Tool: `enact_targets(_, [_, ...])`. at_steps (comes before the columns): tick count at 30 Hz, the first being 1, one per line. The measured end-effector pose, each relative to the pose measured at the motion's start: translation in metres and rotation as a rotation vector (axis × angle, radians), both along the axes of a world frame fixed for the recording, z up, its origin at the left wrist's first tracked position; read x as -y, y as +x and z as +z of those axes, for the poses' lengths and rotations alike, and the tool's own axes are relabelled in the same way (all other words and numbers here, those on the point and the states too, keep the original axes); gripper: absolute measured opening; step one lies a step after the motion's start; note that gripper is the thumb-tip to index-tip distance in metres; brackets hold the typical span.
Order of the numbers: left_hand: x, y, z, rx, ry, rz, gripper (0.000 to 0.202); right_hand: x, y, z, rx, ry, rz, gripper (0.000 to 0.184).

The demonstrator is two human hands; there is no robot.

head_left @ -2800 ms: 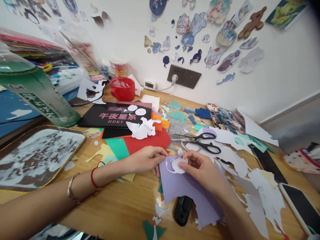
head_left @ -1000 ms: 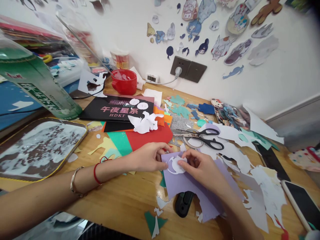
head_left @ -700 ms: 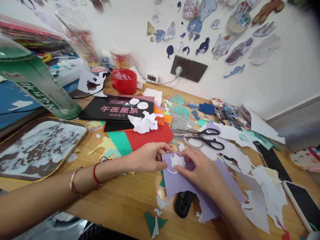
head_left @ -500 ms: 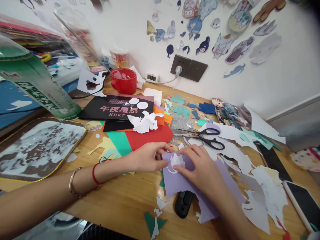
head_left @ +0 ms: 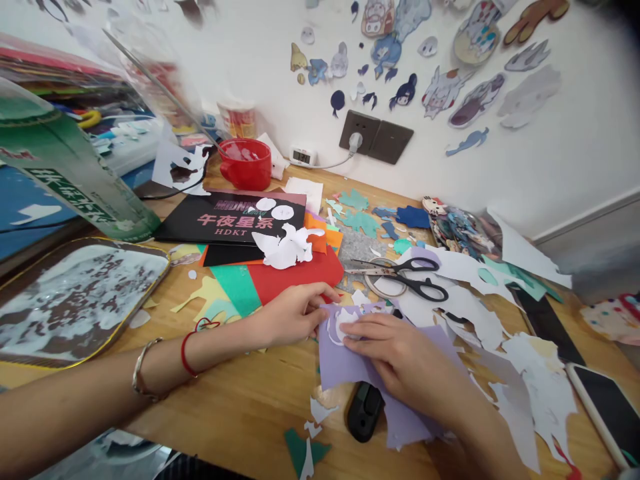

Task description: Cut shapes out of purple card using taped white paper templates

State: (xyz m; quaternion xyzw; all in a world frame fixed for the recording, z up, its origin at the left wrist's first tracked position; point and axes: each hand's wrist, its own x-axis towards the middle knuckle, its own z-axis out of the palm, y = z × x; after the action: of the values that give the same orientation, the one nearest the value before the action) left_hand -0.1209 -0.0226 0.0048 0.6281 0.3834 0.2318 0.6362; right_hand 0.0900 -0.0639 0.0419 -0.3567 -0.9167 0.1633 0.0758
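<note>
A sheet of purple paper (head_left: pixel 340 363) lies in front of me with a small white paper cutout (head_left: pixel 345 322) on its upper part. My left hand (head_left: pixel 295 315) pinches the sheet's upper left edge, thumb and bent fingers together. Stretched out over the cutout, the fingers of my right hand (head_left: pixel 400 347) lie on it and cover its right side. A black tool handle (head_left: pixel 366 410) sticks out from under the sheet's lower edge. Just beyond my right hand, black-handled scissors (head_left: pixel 400 272) rest with blades slightly apart near a roll of tape (head_left: pixel 384 283).
White paper scraps (head_left: pixel 475 313) spread to the right, by a phone (head_left: pixel 607 407). A black folder (head_left: pixel 230 217) and coloured sheets (head_left: pixel 295 270) lie behind my left hand. A red mug (head_left: pixel 247 167), a tilted green bottle (head_left: pixel 80 180) and a tray (head_left: pixel 167 257) stand left.
My right hand has gone from thumb and fingers around the cutout to fingers laid flat across it. My left hand stays at the sheet's left edge.
</note>
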Motion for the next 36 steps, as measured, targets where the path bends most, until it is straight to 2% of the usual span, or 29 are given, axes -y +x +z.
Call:
enact_targets(4, [-0.003, 0.001, 0.006, 0.076, -0.020, 0.038, 0.018, 0.000, 0.007, 0.004, -0.041, 0.018, -0.065, 0.041])
enact_targets(9, [-0.009, -0.001, 0.015, 0.175, -0.037, 0.021, 0.024, -0.008, 0.008, 0.005, -0.181, 0.071, -0.364, 0.037])
enact_targets(11, [-0.010, 0.000, 0.018, 0.207, -0.046, 0.005, 0.028, -0.013, 0.009, 0.005, -0.238, -0.051, -0.464, 0.046])
enact_targets(13, [-0.011, 0.002, 0.021, 0.233, -0.054, 0.001, 0.030, -0.018, 0.011, 0.007, -0.280, -0.241, -0.520, 0.060])
enact_targets(14, [-0.012, 0.003, 0.022, 0.243, -0.060, 0.006, 0.031, -0.022, 0.012, 0.008, -0.302, -0.335, -0.530, 0.060])
enact_targets(17, [-0.014, 0.010, 0.029, 0.266, -0.086, 0.043, 0.033, -0.031, 0.015, 0.015, -0.385, -0.504, -0.541, 0.028])
enact_targets(19, [-0.016, 0.015, 0.034, 0.280, -0.111, 0.071, 0.036, -0.036, 0.016, 0.021, -0.442, -0.534, -0.560, 0.018])
enact_targets(22, [-0.019, 0.023, 0.045, 0.283, -0.130, 0.068, 0.044, -0.042, 0.018, 0.034, -0.498, -0.513, -0.587, 0.022])
enact_targets(27, [-0.029, 0.030, 0.067, 0.194, -0.054, 0.096, 0.037, -0.051, 0.016, 0.066, -0.553, -0.477, -0.566, 0.023])
enact_targets(32, [-0.041, 0.029, 0.095, 0.145, 0.065, 0.130, 0.040, -0.063, 0.007, 0.094, -0.535, -0.351, -0.514, 0.022])
enact_targets(36, [-0.048, 0.028, 0.111, 0.141, 0.127, 0.225, 0.044, -0.068, 0.000, 0.110, -0.490, -0.214, -0.468, 0.019])
